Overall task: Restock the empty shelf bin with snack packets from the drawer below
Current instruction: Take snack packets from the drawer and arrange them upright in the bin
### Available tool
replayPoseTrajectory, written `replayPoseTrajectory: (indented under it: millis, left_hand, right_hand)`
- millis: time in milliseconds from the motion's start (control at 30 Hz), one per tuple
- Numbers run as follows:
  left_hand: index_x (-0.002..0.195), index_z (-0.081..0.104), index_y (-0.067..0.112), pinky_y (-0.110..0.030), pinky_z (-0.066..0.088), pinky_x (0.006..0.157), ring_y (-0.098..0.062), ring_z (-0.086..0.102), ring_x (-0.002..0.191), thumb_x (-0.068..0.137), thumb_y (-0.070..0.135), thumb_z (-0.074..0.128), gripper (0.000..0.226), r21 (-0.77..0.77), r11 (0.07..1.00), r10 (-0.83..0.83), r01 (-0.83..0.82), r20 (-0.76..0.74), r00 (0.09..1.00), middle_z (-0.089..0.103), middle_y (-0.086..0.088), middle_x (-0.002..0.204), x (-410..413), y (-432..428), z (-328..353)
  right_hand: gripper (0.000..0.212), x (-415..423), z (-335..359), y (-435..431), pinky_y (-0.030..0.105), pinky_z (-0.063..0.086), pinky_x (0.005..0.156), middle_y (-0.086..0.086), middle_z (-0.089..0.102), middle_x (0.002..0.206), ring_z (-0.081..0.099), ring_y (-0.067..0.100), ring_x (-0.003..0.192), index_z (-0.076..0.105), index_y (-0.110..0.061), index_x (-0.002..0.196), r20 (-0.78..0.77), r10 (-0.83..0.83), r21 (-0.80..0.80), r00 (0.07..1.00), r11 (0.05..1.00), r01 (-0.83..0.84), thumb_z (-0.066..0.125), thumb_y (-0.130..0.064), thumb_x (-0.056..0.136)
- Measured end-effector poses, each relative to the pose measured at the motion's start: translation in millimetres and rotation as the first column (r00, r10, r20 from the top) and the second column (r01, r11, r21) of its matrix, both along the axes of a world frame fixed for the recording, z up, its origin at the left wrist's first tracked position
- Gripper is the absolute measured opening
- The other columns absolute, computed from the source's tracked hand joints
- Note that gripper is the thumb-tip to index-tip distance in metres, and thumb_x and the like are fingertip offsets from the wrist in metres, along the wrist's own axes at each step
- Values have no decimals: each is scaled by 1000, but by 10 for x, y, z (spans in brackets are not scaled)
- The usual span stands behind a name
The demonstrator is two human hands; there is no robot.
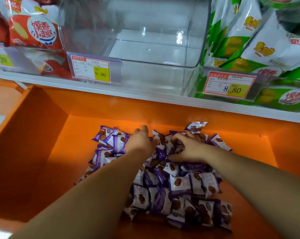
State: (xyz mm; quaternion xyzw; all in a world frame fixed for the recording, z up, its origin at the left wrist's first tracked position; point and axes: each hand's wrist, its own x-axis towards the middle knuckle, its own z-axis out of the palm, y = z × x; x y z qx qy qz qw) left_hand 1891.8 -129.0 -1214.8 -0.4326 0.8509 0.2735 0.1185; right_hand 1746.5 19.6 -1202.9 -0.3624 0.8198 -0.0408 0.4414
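Below the white shelf edge, a deep orange drawer [42, 144] with smooth, glossy walls is seen pulled out, and above it the clear, rigid plastic shelf bin [163, 75] is found with nothing in it, flanked by red bags [37, 31] and green bags [266, 49]. On the drawer floor the snack packets [178, 183] are heaped: small, flat, pillow-shaped sachets in slick purple-and-white film with crimped ends. At the far side of the heap the left hand [141, 143] is laid against the packets with fingers fairly straight and close together; its thumb is hidden. The right hand [190, 149] is set just beside it, fingers spread and curled down over several packets, the thumb tucked under them. A two-handed scoop is judged to be in hand. Slippery film and loose stacking could let packets slide out of an overfull grab on the lift, and the bin's raised front lip, where a price label [91, 69] is clipped, could be struck and packets knocked back.
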Motion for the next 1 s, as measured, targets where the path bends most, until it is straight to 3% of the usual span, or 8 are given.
replayPoseTrajectory:
  millis: [133, 300, 400, 500, 633, 767, 900, 1000]
  left_hand:
    - [153, 30, 25, -40, 58, 86, -30, 65, 112, 83, 67, 63, 88, 99, 991, 74, -86, 123, 990, 58, -6, 138, -139, -59, -28]
    - [153, 33, 34, -35, 61, 73, -27, 71, 92, 82, 75, 53, 84, 255, 956, 125, -149, 109, 986, 59, -4, 141, -402, -26, -145]
    - [138, 51, 27, -30, 55, 61, -22, 68, 88, 91, 64, 57, 60, 316, 938, 126, -143, 74, 989, 66, -7, 124, -472, -37, -193]
    - [125, 60, 28, -35, 59, 86, -22, 68, 100, 84, 52, 75, 50, 476, 850, 267, -227, -15, 964, 68, -4, 118, -369, -47, -263]
    - [117, 63, 27, -28, 53, 72, -21, 66, 99, 77, 36, 87, 48, 640, 723, 386, -259, -63, 920, 66, -4, 116, -248, 6, -151]
    - [109, 68, 24, -26, 52, 61, -16, 65, 89, 71, 26, 93, 45, 692, 657, 503, -299, -106, 858, 69, -3, 111, -192, 68, -43]
    - [101, 70, 19, -25, 47, 70, -14, 61, 91, 74, 36, 90, 37, 664, 658, 574, -355, -136, 808, 67, 0, 102, -183, 85, -36]
    - [107, 66, 18, -25, 49, 71, -15, 61, 95, 70, 29, 93, 47, 636, 666, 601, -390, -147, 786, 65, 0, 111, -217, 97, -27]
  right_hand:
    - [91, 5, 4, 10, 58, 14, 124, -1, -13, 170, -5, 38, 156, 13, -61, 154, 148, -277, 29, 949, 961, 275, 64, -76, 80]
    - [103, 1, -253, -76, 63, 12, 123, -2, -20, 169, -8, 42, 155, 14, -65, 151, 232, -454, 43, 860, 888, 457, 62, -87, 63]
    - [96, -6, -291, -116, 57, 20, 124, 2, -12, 169, 6, 42, 155, 23, -60, 152, 309, -498, 9, 811, 854, 521, 71, -72, 70]
    - [92, -25, -268, -113, 44, 33, 118, 3, 5, 169, 22, 38, 151, 34, -57, 150, 298, -508, -37, 808, 840, 541, 80, -58, 71]
    - [96, -61, -226, -54, 38, 43, 106, -1, 22, 165, 35, 30, 144, 38, -56, 148, 316, -482, -70, 817, 847, 527, 87, -45, 67]
    - [70, -10, -164, -20, 33, 45, 90, 0, 42, 150, 48, 23, 125, 52, -51, 138, 366, -471, -84, 803, 842, 532, 83, -34, 77]
    - [43, -24, -63, -2, 27, 46, 76, -4, 58, 123, 55, 11, 100, 62, -44, 127, 396, -494, -112, 774, 810, 575, 74, -30, 87]
    - [38, -40, -76, 35, 33, 55, 81, -5, 63, 114, 60, 14, 99, 65, -41, 119, 400, -518, -103, 756, 794, 599, 76, -23, 87]
